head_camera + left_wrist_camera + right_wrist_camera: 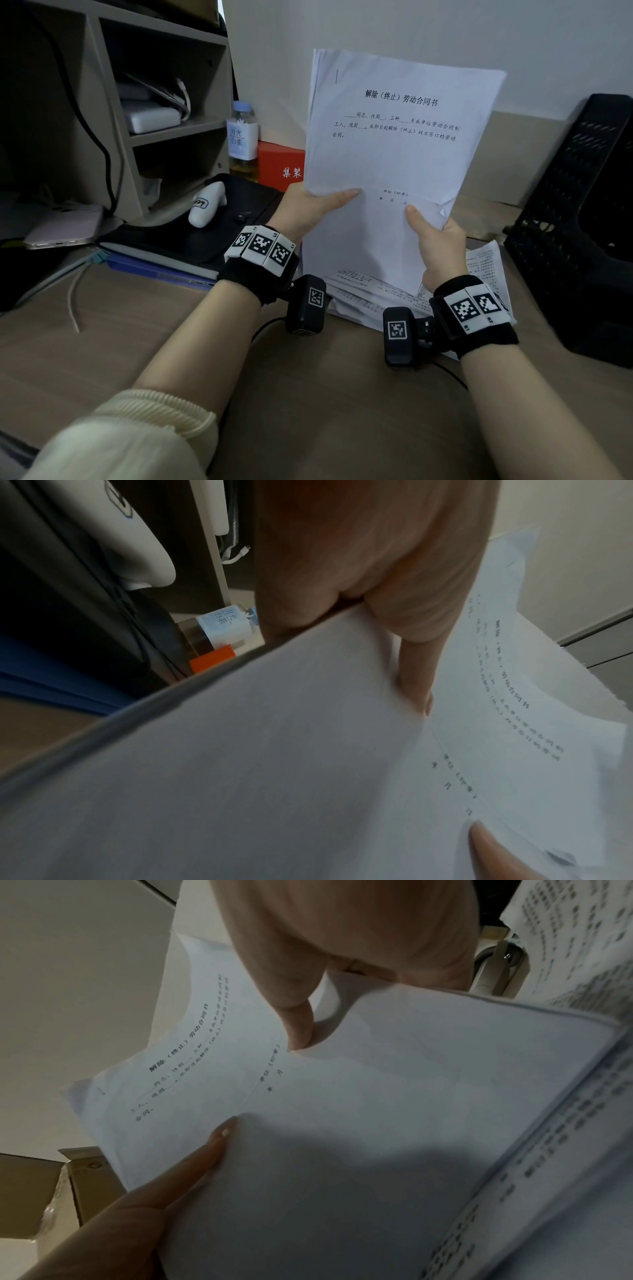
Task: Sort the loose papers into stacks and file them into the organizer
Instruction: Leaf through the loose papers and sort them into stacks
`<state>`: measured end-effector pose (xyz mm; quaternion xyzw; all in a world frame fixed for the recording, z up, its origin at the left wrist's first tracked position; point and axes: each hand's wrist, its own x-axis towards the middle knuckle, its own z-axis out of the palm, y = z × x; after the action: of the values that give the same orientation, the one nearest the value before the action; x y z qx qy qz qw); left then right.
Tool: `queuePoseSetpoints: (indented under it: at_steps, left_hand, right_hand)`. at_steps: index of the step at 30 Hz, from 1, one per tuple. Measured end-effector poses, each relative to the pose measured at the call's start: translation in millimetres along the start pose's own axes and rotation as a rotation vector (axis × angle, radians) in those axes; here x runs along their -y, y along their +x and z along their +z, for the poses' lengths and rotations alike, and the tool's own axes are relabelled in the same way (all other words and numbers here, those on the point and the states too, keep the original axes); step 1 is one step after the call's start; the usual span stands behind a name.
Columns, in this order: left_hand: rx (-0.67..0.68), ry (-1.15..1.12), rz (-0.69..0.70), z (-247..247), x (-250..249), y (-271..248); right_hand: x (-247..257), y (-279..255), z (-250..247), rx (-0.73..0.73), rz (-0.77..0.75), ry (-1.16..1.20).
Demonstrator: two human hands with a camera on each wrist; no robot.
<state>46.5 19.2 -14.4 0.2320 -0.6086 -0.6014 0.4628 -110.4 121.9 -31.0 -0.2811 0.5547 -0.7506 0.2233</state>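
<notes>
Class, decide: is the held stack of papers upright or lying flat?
Upright: the stack of papers stands raised off the desk, left hand and right hand pinching it.

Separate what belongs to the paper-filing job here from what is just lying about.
Job:
- white printed paper stack, held upright by left hand and right hand
- loose printed sheets on the desk
- black mesh organizer

Lying about:
- clear tea bottle
- red box
- pink phone
</notes>
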Motion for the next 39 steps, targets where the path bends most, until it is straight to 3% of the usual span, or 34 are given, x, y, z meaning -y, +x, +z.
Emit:
queuePoseSetpoints:
  at_steps: [11,18,23,28,33,39]
  left_hand:
    - [-0.011,0.012,-0.011,1.2,2.9,1.1]
    - [-0.071,-0.036,0.037,9.8,-3.8,-4.1]
    - [0.03,0.028,0.05,3.0,-18.9,-7.6]
    - [0.107,0.088,-0.008,-5.3,-24.0,-11.4]
    - [0.0,0.084,0.041,-7.8,-21.7,-5.7]
    - [-0.274,0.147,0.064,-20.6,-16.3,12.4]
  right_hand:
    - [-0.1,0.7,0.0,-0.012,0.029,-0.031]
    - [6.7,-0.4,0.1,-0.07,-0.055,-0.093]
    - [22.0,-0.7,-3.4,-0.074,-0.082,-0.065]
    - [36.6,-2.6,-6.7,0.016,-0.091,0.043]
    - [40.0,-0.4,-7.7,0.027,-0.069,-0.054]
    - [32.8,4.7,-12.5,-0.017,-0.057,-0.219]
